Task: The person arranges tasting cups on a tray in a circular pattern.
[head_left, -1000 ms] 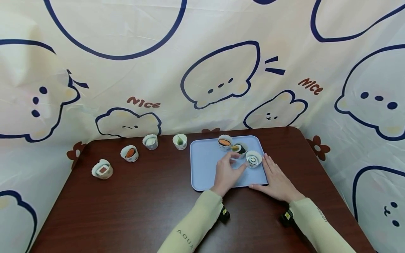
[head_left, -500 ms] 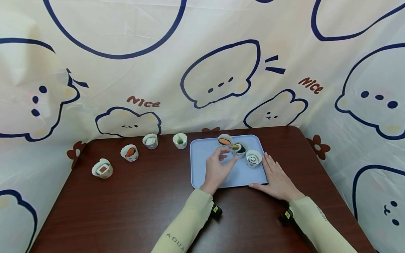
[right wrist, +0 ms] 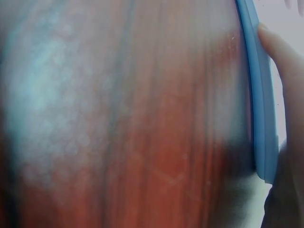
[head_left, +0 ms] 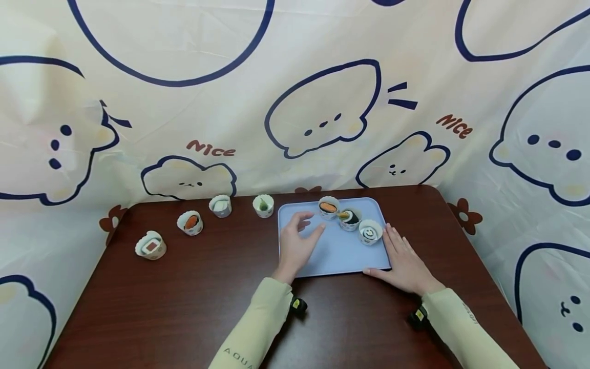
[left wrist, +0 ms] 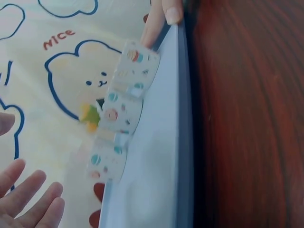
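A light blue tray [head_left: 341, 251] lies on the dark wood table. Three patterned paper cups stand in a slanting row on its right part: one with an orange-topped sushi piece [head_left: 328, 207], one with a dark-wrapped roll [head_left: 349, 220], one with a white swirl roll [head_left: 370, 233]. My left hand [head_left: 295, 248] hovers over the tray's left side, fingers loosely bent and apart, nothing between them. My right hand [head_left: 407, 267] lies along the tray's right front corner with straight fingers beside the swirl-roll cup; its thumb [right wrist: 280, 52] touches the tray's edge in the right wrist view.
Several more cups stand left of the tray: one with a green piece [head_left: 263, 206], one with a white piece [head_left: 220, 206], one with an orange-red piece [head_left: 190, 223], and one with a white-and-brown piece [head_left: 150, 246]. A cartoon-printed curtain [head_left: 318, 107] hangs behind the table [head_left: 193, 297].
My left hand has moved left across the tray, away from the cups on it, its fingers spreading apart. The right hand and the cups have stayed put.
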The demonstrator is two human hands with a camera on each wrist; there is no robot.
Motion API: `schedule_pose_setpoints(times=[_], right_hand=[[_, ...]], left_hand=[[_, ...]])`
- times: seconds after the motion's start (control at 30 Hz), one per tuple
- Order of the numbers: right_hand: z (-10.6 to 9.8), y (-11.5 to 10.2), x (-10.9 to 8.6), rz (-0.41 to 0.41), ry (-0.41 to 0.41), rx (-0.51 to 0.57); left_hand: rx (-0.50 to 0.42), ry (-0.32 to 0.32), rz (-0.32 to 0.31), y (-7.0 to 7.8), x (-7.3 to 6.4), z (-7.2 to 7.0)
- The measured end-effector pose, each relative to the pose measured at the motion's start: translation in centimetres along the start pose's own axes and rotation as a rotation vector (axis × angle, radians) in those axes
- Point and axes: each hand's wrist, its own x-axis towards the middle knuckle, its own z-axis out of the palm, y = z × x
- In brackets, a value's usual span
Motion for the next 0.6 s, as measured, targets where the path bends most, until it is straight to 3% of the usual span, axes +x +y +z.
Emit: schedule_pose_setpoints(times=[0.27, 0.6], right_hand=[[0.0, 0.2, 0.0, 0.006, -0.011, 0.018], [0.1, 0.1, 0.0, 0.015, -0.019, 0.030]], left_hand=[[-0.004, 0.068, 0.019, -0.6, 0.5, -1.8], [0.068, 0.097, 0.009, -1.7, 0.7, -4.2]])
